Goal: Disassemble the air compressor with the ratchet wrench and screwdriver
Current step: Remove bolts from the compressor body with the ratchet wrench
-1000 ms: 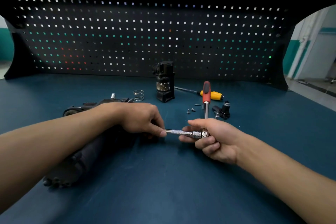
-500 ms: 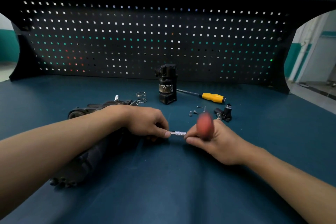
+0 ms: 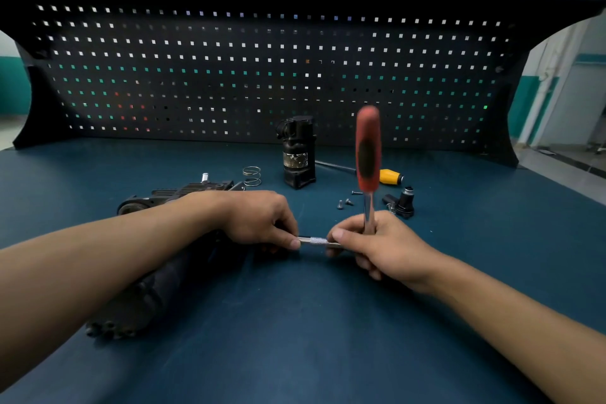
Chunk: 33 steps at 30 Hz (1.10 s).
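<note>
The black air compressor body (image 3: 154, 292) lies on the blue bench, mostly under my left forearm. My left hand (image 3: 259, 218) pinches the left end of the ratchet wrench's silver extension bar (image 3: 316, 241), at the compressor. My right hand (image 3: 377, 243) grips the wrench head, and the red and black ratchet wrench handle (image 3: 368, 151) stands nearly upright above it, blurred. The yellow-handled screwdriver (image 3: 388, 176) lies on the bench behind the wrench.
A removed black compressor part (image 3: 296, 154) stands upright at the back. A coil spring (image 3: 252, 175), loose screws (image 3: 344, 203) and a small black fitting (image 3: 401, 203) lie around it. The black pegboard (image 3: 262, 75) closes the far side.
The ratchet handle swung from pointing away, down toward me, and back up to nearly upright. My left hand stayed on the extension bar.
</note>
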{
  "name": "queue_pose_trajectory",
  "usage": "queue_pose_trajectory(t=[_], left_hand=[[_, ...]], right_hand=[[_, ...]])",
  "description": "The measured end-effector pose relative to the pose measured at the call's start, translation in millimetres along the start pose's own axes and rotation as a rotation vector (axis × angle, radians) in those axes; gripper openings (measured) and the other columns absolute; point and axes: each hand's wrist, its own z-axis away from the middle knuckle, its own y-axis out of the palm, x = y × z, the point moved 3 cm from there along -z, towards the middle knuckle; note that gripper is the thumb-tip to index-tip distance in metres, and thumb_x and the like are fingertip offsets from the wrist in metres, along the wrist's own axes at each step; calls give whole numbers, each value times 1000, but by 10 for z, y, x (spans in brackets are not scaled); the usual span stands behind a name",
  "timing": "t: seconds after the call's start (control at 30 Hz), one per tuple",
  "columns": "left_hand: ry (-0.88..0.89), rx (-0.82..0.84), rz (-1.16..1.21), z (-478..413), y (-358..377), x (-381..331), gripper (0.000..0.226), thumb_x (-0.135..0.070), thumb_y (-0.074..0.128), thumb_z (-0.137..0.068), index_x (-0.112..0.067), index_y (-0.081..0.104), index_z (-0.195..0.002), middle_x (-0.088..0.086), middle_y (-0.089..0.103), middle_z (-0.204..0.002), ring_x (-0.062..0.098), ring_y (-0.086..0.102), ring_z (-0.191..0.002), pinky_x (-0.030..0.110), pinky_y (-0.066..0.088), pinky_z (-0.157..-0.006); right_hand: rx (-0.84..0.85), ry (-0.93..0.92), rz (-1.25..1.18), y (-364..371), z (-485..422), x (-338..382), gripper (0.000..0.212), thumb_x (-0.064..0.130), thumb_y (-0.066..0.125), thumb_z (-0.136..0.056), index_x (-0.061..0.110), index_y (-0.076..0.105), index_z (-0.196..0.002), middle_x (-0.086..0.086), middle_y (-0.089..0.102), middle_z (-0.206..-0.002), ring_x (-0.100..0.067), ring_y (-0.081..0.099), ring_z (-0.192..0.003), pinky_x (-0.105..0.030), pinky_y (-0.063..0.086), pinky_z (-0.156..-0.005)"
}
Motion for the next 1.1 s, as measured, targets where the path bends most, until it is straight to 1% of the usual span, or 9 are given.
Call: queue_pose_trajectory(t=[0.2,0.43,0.57,0.7,0.87,0.97,1.0,1.07,1.1], left_hand=[[0,8,-4,-11,0,17,24,-38,61,-98,-18,74,-92,-13,69,-69,1,60,-63,11,41,-61],[15,6,11,-12,-3,25,20,-38,62,-97,-23,73,-89,-14,69,-69,2,61,-64,13,43,-63],[12,2,31,-10,1,45,19,-38,63,-97,-24,73,-90,-12,71,-71,3,63,-65,14,45,-65],[-21,5,75,-25,18,70,16,-39,64,-96,-26,72,-91,-11,71,-75,1,62,-67,13,45,-65],[-52,23,31,-18,26,75,23,-41,61,-97,-21,70,-103,-5,74,-87,-1,60,-70,11,44,-65],[-53,35,10,-16,38,61,23,-42,59,-98,-23,68,-108,-8,72,-84,-2,59,-68,12,44,-64],[-52,36,3,-16,43,53,23,-42,59,-98,-24,67,-111,-9,71,-83,-1,59,-69,14,45,-66],[-38,43,8,-11,44,39,22,-40,58,-99,-25,67,-113,-9,70,-83,4,60,-72,23,47,-73],[-26,46,25,-8,43,32,19,-39,58,-100,-25,68,-109,-9,69,-83,5,60,-73,25,48,-75]], right_hand=[[-6,376,-351,12,-61,-39,19,31,56,-102,13,61,-100,-20,76,-90,-6,35,-38,-17,28,-33],[90,553,-541,4,-95,-62,23,33,53,-102,11,57,-95,-15,75,-84,-2,31,-33,-12,25,-27],[96,575,-589,0,-92,-63,21,30,54,-102,10,56,-95,-14,73,-78,-2,33,-32,-12,26,-26],[38,413,-399,12,-71,-58,12,25,62,-98,14,60,-99,-17,75,-82,-5,37,-36,-15,28,-32],[18,21,13,-23,8,26,2,15,70,-93,16,72,-92,-12,77,-82,-9,49,-47,-19,39,-43],[66,-138,215,-28,47,58,13,9,72,-91,21,77,-88,-10,71,-76,-9,53,-58,-20,44,-58],[64,-181,271,-27,58,63,12,8,72,-91,18,77,-85,-13,71,-77,-12,56,-60,-23,46,-62],[37,-256,362,-39,59,58,9,10,71,-90,4,74,-83,-29,66,-87,-37,59,-74,-45,53,-74],[27,-288,400,-45,60,56,13,11,69,-86,-2,71,-82,-30,64,-89,-43,60,-82,-49,52,-77]])
